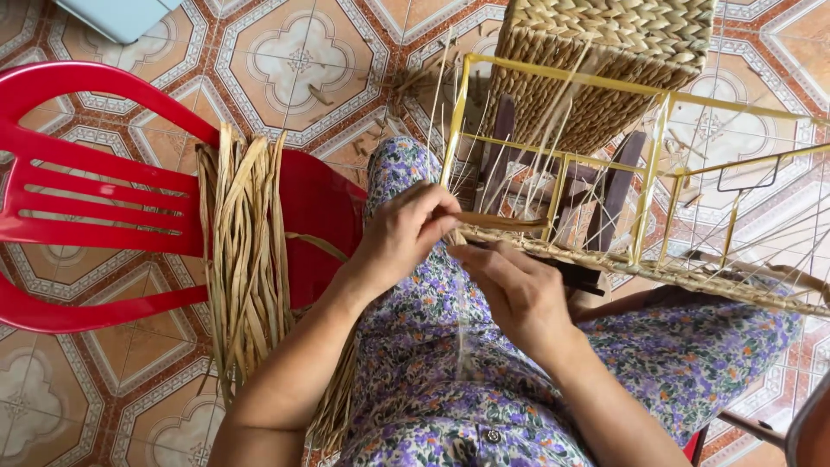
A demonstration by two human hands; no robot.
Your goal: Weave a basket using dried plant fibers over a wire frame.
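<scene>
Floor: patterned tiles (294,60) — red chair (95,182) carrying dried straw bundle (246,251).
Left hand (402,233): pinching a straw strip (506,221).
Right hand (519,294): fingers curled against the woven edge (605,259) — yellow wire frame (648,173).

two hands work here, one left hand (406,233) and one right hand (514,290). there is one yellow wire frame (657,130), one finished woven basket (605,52) and one red plastic chair (95,147). one bundle of dried fibre strips (246,259) lies on the chair, its strips too many to count.
</scene>
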